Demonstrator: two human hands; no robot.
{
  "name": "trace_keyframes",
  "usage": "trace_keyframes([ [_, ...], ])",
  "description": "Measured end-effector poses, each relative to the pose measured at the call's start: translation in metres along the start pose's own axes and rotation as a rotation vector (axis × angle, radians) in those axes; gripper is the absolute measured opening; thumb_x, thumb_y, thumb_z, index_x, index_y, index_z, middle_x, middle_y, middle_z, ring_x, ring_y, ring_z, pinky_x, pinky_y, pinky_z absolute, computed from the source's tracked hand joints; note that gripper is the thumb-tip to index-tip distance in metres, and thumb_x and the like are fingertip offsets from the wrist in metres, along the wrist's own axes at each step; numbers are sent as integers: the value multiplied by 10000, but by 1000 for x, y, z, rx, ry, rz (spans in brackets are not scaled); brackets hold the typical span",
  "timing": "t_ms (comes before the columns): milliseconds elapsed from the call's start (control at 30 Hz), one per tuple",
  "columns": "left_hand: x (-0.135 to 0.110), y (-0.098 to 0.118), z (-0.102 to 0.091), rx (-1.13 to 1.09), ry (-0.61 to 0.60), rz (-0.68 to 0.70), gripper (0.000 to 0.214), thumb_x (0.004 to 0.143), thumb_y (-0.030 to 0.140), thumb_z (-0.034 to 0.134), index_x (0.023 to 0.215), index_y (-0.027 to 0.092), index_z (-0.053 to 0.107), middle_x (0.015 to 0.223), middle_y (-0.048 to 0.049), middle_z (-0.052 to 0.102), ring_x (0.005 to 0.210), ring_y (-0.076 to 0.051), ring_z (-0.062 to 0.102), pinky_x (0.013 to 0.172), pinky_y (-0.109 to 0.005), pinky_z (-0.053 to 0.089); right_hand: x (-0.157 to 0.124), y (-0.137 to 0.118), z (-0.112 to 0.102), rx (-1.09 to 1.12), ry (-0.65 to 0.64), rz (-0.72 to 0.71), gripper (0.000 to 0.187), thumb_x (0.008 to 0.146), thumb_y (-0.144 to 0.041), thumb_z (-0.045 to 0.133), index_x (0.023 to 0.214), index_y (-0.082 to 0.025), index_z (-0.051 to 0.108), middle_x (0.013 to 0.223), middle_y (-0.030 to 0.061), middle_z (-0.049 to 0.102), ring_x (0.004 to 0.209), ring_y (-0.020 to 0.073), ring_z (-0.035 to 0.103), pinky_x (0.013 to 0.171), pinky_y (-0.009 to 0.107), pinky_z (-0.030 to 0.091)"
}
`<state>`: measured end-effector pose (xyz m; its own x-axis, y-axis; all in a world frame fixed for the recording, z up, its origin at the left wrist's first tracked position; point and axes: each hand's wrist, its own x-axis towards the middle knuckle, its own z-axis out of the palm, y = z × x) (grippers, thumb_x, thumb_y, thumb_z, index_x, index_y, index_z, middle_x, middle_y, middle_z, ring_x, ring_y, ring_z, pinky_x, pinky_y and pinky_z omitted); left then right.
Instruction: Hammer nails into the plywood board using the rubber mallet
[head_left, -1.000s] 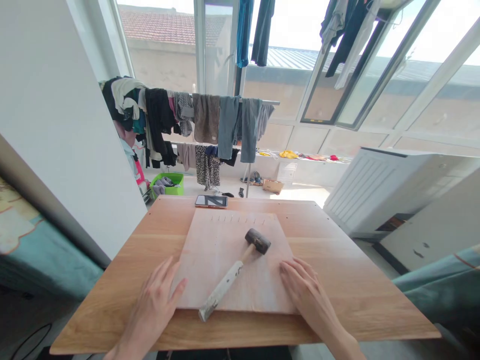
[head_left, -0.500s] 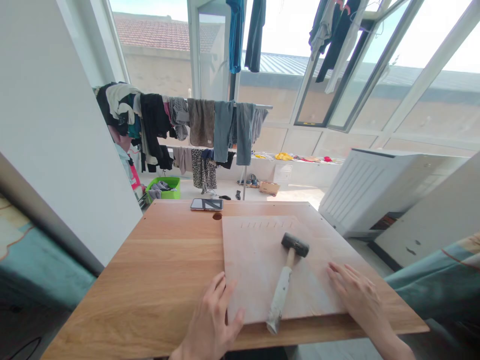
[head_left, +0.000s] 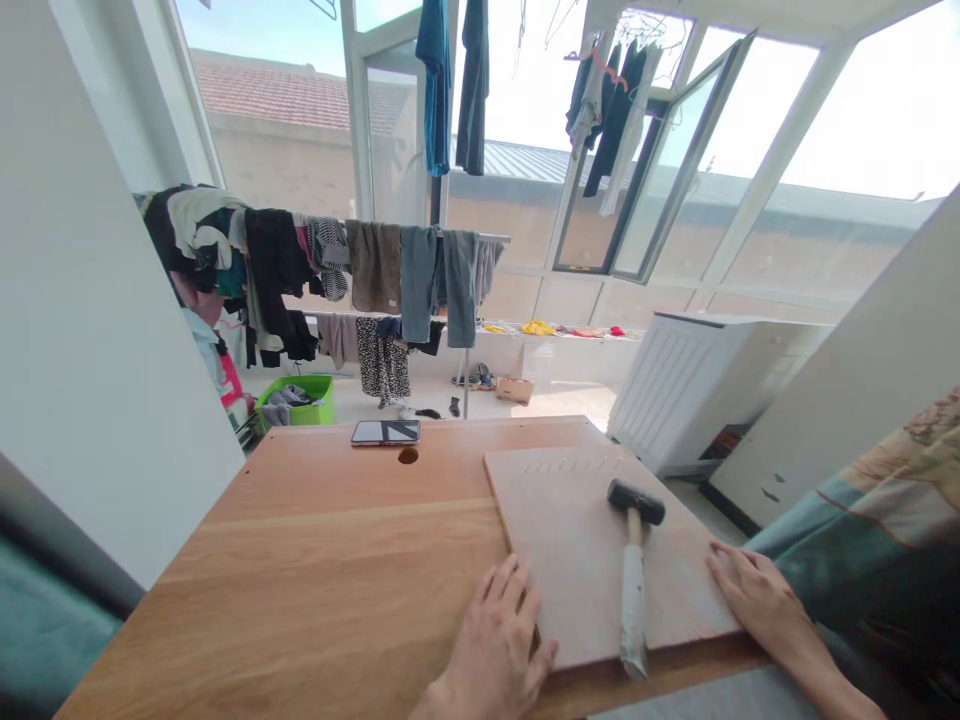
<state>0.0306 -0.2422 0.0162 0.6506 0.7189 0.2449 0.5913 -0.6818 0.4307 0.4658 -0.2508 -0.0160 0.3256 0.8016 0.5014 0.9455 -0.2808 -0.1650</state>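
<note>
A pale, flat board point(head_left: 577, 560) lies on the right part of the wooden table. Along its far edge stands a row of several thin nails point(head_left: 574, 464). A hammer with a black head point(head_left: 636, 501) and a worn white-wrapped handle point(head_left: 633, 610) rests on top, its handle end reaching the near edge. My left hand point(head_left: 499, 635) lies at the board's near left corner, fingers spread, thumb over the edge. On the right side, my right hand point(head_left: 765, 600) touches the board's edge with its fingers stretched out. Neither hand holds the hammer.
The wooden table point(head_left: 337, 570) carries a phone point(head_left: 385, 432) at its far edge, close to a round hole point(head_left: 408, 456). Beyond stand a loaded clothes rack point(head_left: 375, 265), a green basket point(head_left: 322, 400) and a white cabinet point(head_left: 667, 390). A curtain point(head_left: 847, 510) hangs at the right.
The board, with the hammer on it, has shifted right across the table and turned slightly. Both hands have moved right with it. The camera view has also swung right and tilted up a little.
</note>
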Motion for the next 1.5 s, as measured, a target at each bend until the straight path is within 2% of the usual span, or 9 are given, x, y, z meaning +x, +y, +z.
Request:
trace_keyframes([
  [167,2,4,-1,19,48,-62,378,956,443,484,1278,278,593,1440,3,563,1369,-297,433,1157,-541,343,12,8,4,55,-109,172,483,742,-586,422,900,-249,730,957,156,755,943,385,705,824,509,557],
  [333,-8,-3,-2,79,148,-73,383,959,449,484,1248,237,618,1357,-31,631,1271,-302,519,1121,-551,379,10,3,-5,136,-162,215,530,734,-663,421,883,-266,739,946,104,777,947,372,715,832,489,553],
  [500,-46,-28,-18,235,248,-10,381,956,371,516,1307,227,555,1201,-30,708,1200,-258,575,1062,-468,453,-17,-33,-15,218,-146,-26,440,810,-592,449,901,-268,732,987,95,770,958,316,714,854,440,557],
  [733,-114,-67,-67,533,368,32,274,891,332,582,1146,239,624,1013,-17,734,1060,-240,638,966,-395,487,-44,-116,-31,271,-152,-294,402,907,-545,475,930,-219,709,950,118,753,906,290,702,855,453,540],
  [967,-163,-104,-109,529,284,-117,173,862,273,591,1024,274,651,952,0,719,945,-212,664,891,-358,497,-37,-187,-42,244,-389,-534,275,918,-408,542,1049,-240,717,875,79,756,864,252,708,857,420,536],
  [1100,-154,-111,-127,369,197,-277,166,913,289,539,1031,276,656,928,0,714,852,-191,673,771,-312,511,-5,-233,-52,288,-508,-556,334,934,-359,488,1188,-226,659,1021,96,737,924,247,706,849,397,557],
  [1233,-124,-114,-141,208,150,-348,189,921,300,516,1048,264,650,1005,-16,704,921,-189,678,818,-293,508,12,-283,-58,419,-597,-790,590,852,-181,528,1426,-299,466,1387,80,547,1212,227,588,1051,364,467],
  [1333,-98,-118,-144,124,156,-408,224,921,302,492,1095,253,625,1095,-35,679,958,-199,676,836,-309,511,13,-308,-53,377,-701,-922,758,729,-46,547,1427,-328,464,1489,66,439,1322,253,475,1110,396,408],
  [1500,-55,-137,-131,89,228,-431,279,893,277,490,1152,221,580,1187,-76,608,941,-209,657,816,-343,521,10,-321,-41,338,-663,-1005,697,694,-28,545,1338,-295,532,1444,75,465,1299,274,440,1093,452,409],
])
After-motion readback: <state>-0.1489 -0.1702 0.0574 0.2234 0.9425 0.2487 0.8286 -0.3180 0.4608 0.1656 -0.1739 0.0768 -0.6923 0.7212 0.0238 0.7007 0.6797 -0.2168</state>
